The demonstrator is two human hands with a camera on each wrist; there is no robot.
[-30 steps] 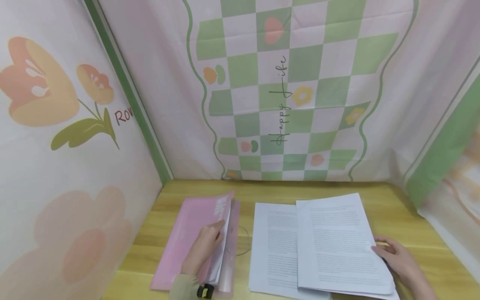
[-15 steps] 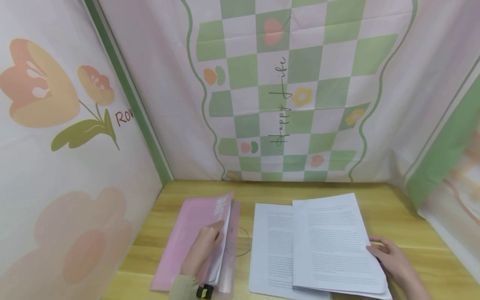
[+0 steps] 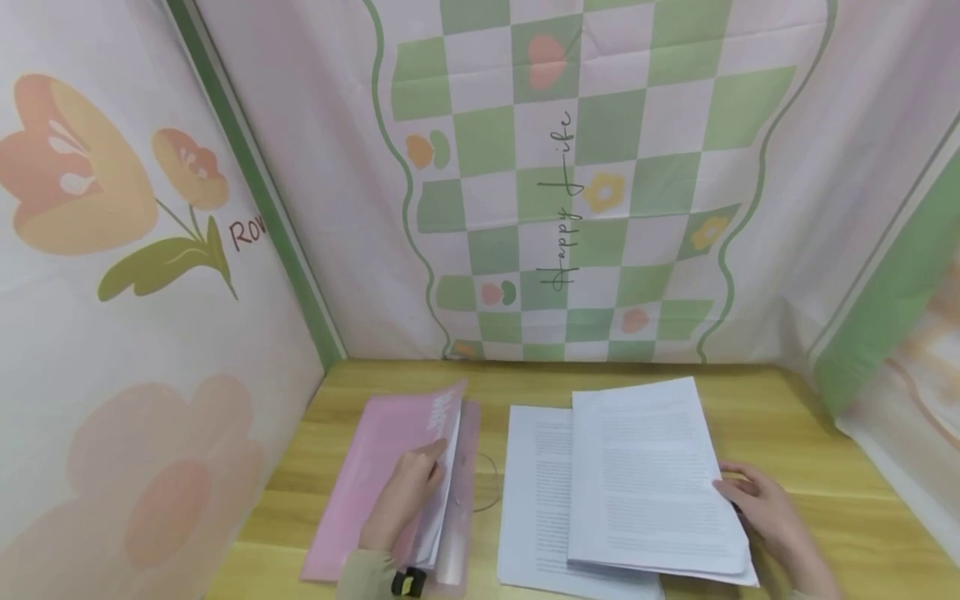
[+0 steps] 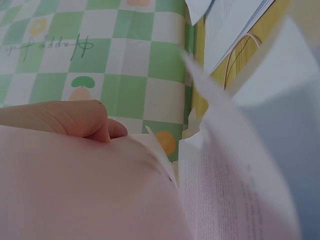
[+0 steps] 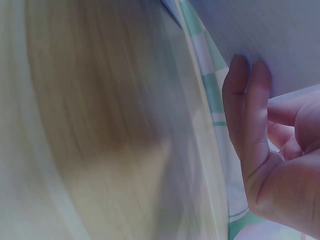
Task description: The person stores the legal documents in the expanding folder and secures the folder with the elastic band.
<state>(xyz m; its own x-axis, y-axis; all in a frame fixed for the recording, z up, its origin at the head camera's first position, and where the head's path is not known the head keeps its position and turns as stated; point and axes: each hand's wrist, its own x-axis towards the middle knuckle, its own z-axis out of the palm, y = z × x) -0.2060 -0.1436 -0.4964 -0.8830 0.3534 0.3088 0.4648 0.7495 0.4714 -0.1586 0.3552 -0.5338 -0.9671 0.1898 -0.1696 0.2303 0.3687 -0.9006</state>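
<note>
On the left of the table lies a pink folder (image 3: pixel 367 467), its cover raised along the right side and white printed sheets (image 3: pixel 438 533) showing inside. My left hand (image 3: pixel 405 492) lies over that cover and grips its edge; in the left wrist view the fingers bend over the pink cover (image 4: pixel 75 185). At the right, my right hand (image 3: pixel 765 508) pinches a bundle of printed papers (image 3: pixel 645 475) by its right edge, thumb on top. The right wrist view has two fingers against the underside of the papers (image 5: pixel 285 45). This bundle overlaps another printed stack (image 3: pixel 525 500).
A thin loop (image 3: pixel 497 487) curves out beside the folder's right edge, between it and the stack. The wooden table (image 3: pixel 847 483) ends at a checkered cloth (image 3: pixel 570 250) behind. Printed curtains hang at both sides. A black band (image 3: pixel 408 582) is on the left wrist.
My right hand has moved left with the bundle of papers, which covers more of the lower stack. The left hand has stayed in place on the folder.
</note>
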